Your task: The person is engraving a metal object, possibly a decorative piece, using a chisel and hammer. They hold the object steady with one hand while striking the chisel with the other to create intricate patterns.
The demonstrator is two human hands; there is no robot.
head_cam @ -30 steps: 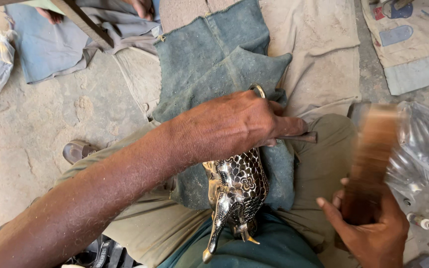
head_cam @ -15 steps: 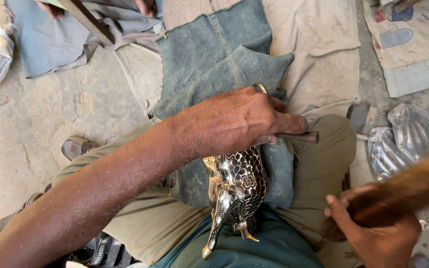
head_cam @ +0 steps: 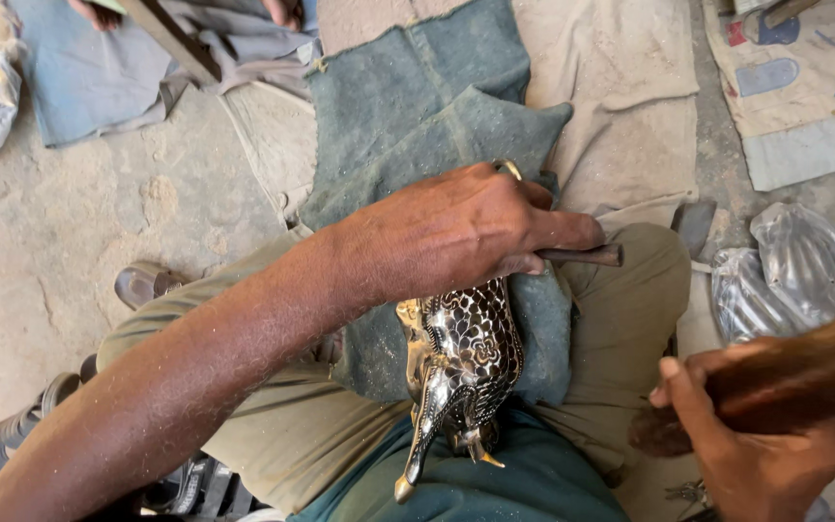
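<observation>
Bare concrete floor [head_cam: 60,242] lies open to the left of the lap, broken only by a sandal [head_cam: 142,282] near the knee. Over the lap, the left hand [head_cam: 456,232] and its forearm block the approach to the metal elephant figurine [head_cam: 461,372]. On the right, crumpled plastic bags [head_cam: 790,271] and the blurred wooden mallet [head_cam: 794,372] crowd the space beside the thigh

Wooden mallet [head_cam: 794,372] motion-blurred, head cut off at right edge — left hand [head_cam: 466,227] hides chisel [head_cam: 587,255] tip.
</observation>
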